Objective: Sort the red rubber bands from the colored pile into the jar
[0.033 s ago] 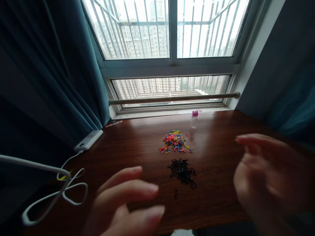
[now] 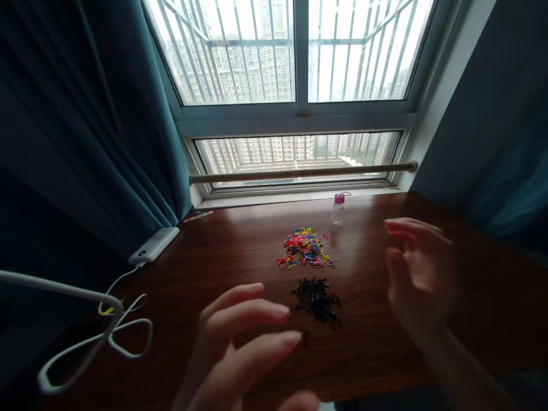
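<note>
My left hand (image 2: 244,348) is in the lower middle, its fingers apart and nothing held. One of its fingertips appears close to a single loose black band (image 2: 305,339); whether they touch, I cannot tell. Just beyond lies a heap of small black elastic bands (image 2: 317,298). Farther back is a heap of small multicoloured elastic bands (image 2: 303,245). My right hand (image 2: 422,274), slightly blurred, hovers over the right side of the table, fingers curved and apart from the thumb, with nothing seen in it.
A small clear bottle (image 2: 337,214) with a pink cap stands near the back of the brown wooden table (image 2: 231,240). On the left are a white power bank-like box (image 2: 154,245), a looped white cable (image 2: 131,325) and a blue curtain (image 2: 141,114). A barred window (image 2: 299,120) lies behind.
Both hands have moved inward over the table: my left hand to the right, nearer the loose black band, and my right hand to the left and slightly up. The heaps look unchanged.
</note>
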Tool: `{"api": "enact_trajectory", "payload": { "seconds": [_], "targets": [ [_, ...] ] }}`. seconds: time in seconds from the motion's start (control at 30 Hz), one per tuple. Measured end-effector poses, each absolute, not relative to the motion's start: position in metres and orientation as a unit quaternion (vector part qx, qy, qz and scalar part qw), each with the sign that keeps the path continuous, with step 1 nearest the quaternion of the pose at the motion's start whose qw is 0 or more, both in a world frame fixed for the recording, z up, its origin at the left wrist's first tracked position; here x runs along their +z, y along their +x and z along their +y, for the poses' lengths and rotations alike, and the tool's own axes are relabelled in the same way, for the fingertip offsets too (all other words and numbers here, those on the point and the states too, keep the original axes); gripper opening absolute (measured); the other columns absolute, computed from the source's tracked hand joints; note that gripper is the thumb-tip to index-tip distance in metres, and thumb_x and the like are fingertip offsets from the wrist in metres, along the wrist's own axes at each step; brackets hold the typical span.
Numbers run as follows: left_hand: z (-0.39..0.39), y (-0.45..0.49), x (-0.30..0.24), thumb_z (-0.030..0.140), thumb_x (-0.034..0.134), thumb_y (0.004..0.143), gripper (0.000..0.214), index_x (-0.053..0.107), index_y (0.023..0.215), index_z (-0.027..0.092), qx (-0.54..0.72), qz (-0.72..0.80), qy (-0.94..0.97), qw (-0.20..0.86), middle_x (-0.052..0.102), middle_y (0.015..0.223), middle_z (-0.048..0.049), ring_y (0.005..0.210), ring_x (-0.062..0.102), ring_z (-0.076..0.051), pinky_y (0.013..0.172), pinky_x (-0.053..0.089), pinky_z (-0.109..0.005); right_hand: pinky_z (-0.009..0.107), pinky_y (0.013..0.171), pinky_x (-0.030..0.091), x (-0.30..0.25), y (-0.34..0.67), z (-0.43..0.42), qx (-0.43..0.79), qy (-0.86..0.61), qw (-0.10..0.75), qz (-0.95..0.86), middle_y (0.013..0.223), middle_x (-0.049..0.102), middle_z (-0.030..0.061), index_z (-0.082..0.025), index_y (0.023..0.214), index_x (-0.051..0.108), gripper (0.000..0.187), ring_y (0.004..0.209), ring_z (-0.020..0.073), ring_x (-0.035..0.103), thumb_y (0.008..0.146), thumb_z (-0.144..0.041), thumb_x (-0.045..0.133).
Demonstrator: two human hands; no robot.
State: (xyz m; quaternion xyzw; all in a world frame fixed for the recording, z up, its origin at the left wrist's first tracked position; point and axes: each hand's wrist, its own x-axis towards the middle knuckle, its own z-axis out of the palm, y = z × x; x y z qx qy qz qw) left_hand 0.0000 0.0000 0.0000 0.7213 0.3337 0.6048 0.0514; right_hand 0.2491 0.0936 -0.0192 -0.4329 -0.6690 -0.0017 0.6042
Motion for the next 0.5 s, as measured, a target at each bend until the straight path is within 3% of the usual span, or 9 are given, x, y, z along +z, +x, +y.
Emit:
{"api": "enact_trajectory", "payload": {
  "seconds": [0.03, 0.1, 0.17, 0.27, 0.33, 0.43, 0.5],
  "targets": [
    [0.009, 0.008, -0.001, 0.026, 0.061, 0.07, 0.03, 0.061, 0.098, 0.037, 0.579, 0.374, 0.718, 0.092, 0.064, 0.09, -0.0033, 0.097, 0.055, -0.028, 0.078, 0.052, -0.046, 0.048, 0.089, 0.04, -0.021, 0.251, 0.117, -0.022, -0.444, 0.604, -0.662, 0.115, 0.047, 0.0074, -0.028, 0.118, 0.042, 0.034, 0.109, 0.0258, 0.044, 0.084, -0.032, 0.042],
    [0.027, 0.021, -0.016, 0.018, 0.056, 0.075, 0.015, 0.063, 0.083, 0.03, 0.529, 0.376, 0.743, 0.163, 0.064, 0.077, -0.0024, 0.077, 0.06, -0.021, 0.065, 0.053, -0.033, 0.047, 0.091, 0.038, -0.031, 0.257, 0.175, -0.073, -0.488, 0.57, -0.657, 0.114, 0.048, 0.0087, -0.024, 0.114, 0.047, 0.032, 0.108, 0.0261, 0.043, 0.083, -0.03, 0.045],
    [0.045, 0.028, -0.043, 0.019, 0.053, 0.079, 0.009, 0.061, 0.077, 0.023, 0.473, 0.417, 0.745, 0.216, 0.063, 0.065, -0.0007, 0.061, 0.059, -0.015, 0.056, 0.05, -0.025, 0.048, 0.092, 0.034, -0.046, 0.267, 0.238, -0.092, -0.553, 0.481, -0.674, 0.12, 0.044, 0.0127, -0.02, 0.116, 0.049, 0.039, 0.111, 0.0296, 0.04, 0.079, -0.029, 0.052],
    [0.072, 0.026, -0.087, 0.025, 0.053, 0.08, 0.011, 0.062, 0.076, 0.019, 0.427, 0.461, 0.756, 0.183, 0.063, 0.063, -0.0008, 0.057, 0.057, -0.013, 0.053, 0.045, -0.022, 0.053, 0.089, 0.032, -0.068, 0.278, 0.311, -0.073, -0.631, 0.374, -0.675, 0.13, 0.034, 0.0136, -0.023, 0.121, 0.047, 0.05, 0.116, 0.0365, 0.031, 0.073, -0.03, 0.061],
    [0.088, 0.021, -0.108, 0.027, 0.053, 0.081, 0.015, 0.063, 0.074, 0.019, 0.401, 0.465, 0.773, 0.16, 0.064, 0.064, -0.0012, 0.057, 0.056, -0.013, 0.054, 0.044, -0.022, 0.052, 0.085, 0.035, -0.076, 0.282, 0.335, -0.043, -0.657, 0.341, -0.671, 0.127, 0.037, 0.014, -0.024, 0.119, 0.049, 0.046, 0.111, 0.0356, 0.037, 0.074, -0.029, 0.06],
    [0.111, 0.015, -0.123, 0.029, 0.051, 0.082, 0.018, 0.062, 0.073, 0.018, 0.381, 0.467, 0.783, 0.151, 0.064, 0.067, -0.0021, 0.062, 0.057, -0.014, 0.059, 0.044, -0.023, 0.042, 0.077, 0.042, -0.081, 0.282, 0.336, -0.004, -0.653, 0.356, -0.668, 0.111, 0.049, 0.0138, -0.021, 0.114, 0.053, 0.039, 0.093, 0.0273, 0.05, 0.075, -0.021, 0.058],
    [0.128, 0.012, -0.126, 0.03, 0.049, 0.083, 0.018, 0.061, 0.077, 0.018, 0.388, 0.471, 0.777, 0.153, 0.063, 0.072, -0.0029, 0.067, 0.058, -0.015, 0.065, 0.045, -0.025, 0.038, 0.074, 0.043, -0.082, 0.28, 0.317, -0.016, -0.633, 0.421, -0.649, 0.103, 0.051, 0.0118, -0.02, 0.109, 0.054, 0.035, 0.086, 0.0241, 0.053, 0.075, -0.023, 0.058]
  ]
}}
